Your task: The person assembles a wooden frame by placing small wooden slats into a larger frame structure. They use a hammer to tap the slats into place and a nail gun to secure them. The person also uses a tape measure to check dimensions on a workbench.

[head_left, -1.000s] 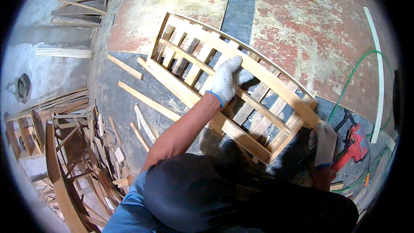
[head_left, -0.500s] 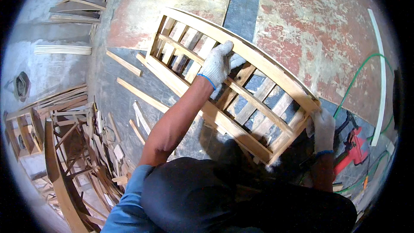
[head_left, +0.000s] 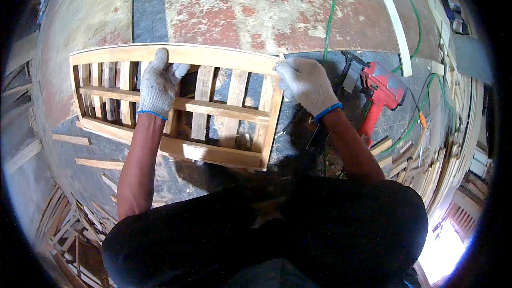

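Note:
A slatted wooden frame of pale timber lies in front of me, its upper rail slightly bowed and a thin strip running along that rail's outer edge. My left hand, in a white knit glove with a blue cuff, is closed over the upper rail, thumb on top and fingers inside the frame. At the upper right corner, my right hand, gloved likewise, grips the frame's end with bent fingers. Its fingertips are partly hidden. Right of that hand, a red and black nail gun rests on the floor.
A green hose loops across the right side, past a long white strip. Loose wooden sticks lie left of the frame. Scrap wood is heaped at the lower left, and more timber lines the right.
My view has swung to the right, bringing the nail gun and right-hand timber further into sight. The frame now appears more level. Both hands still hold it in about the same places.

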Demonstrator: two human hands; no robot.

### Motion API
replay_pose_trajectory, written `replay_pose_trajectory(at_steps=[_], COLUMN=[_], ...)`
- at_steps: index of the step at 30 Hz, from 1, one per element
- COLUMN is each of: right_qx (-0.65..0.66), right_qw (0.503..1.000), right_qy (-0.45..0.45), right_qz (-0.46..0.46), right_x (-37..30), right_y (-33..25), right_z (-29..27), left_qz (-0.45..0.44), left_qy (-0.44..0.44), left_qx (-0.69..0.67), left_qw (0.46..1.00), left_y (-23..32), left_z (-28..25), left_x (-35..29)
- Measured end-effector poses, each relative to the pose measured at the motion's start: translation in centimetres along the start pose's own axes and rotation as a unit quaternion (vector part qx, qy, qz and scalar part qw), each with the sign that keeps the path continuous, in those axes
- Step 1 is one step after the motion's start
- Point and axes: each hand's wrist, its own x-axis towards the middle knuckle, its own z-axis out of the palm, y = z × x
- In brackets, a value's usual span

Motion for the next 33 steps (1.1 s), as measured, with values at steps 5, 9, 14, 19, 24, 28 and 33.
replay_pose_trajectory(at_steps=[5, 9, 14, 19, 24, 28, 33], right_qx=[0.276, 0.356, 0.373, 0.291, 0.027, -0.005, -0.037], right_qw=[0.905, 0.79, 0.795, 0.884, 0.987, 0.937, 0.913], right_qy=[-0.069, -0.029, -0.017, -0.078, -0.142, -0.288, -0.3], right_qz=[0.318, 0.498, 0.478, 0.359, 0.076, 0.196, 0.276], right_x=[-1.6, -2.8, -6.4, -7.8, -11.7, -12.6, -16.4], right_y=[0.6, -0.6, 0.1, 0.0, -1.8, -3.2, -2.7], right_z=[-2.1, -3.9, -2.6, -0.3, 0.1, -0.8, -3.7], left_qz=[-0.006, 0.009, 0.01, 0.042, 0.034, 0.026, 0.021], left_qy=[0.043, 0.052, 0.077, 0.061, 0.043, 0.024, 0.02], left_qx=[0.009, 0.039, 0.046, 0.04, 0.037, -0.004, -0.006], left_qw=[0.999, 0.998, 0.996, 0.996, 0.998, 0.999, 1.0], left_y=[-0.3, -0.3, -0.3, -0.1, -0.1, -0.3, -0.2], left_z=[0.0, -0.4, -0.1, -0.4, -0.5, -0.7, -1.3], left_x=[-0.1, 0.0, 0.4, 0.4, 1.0, 1.7, 1.5])
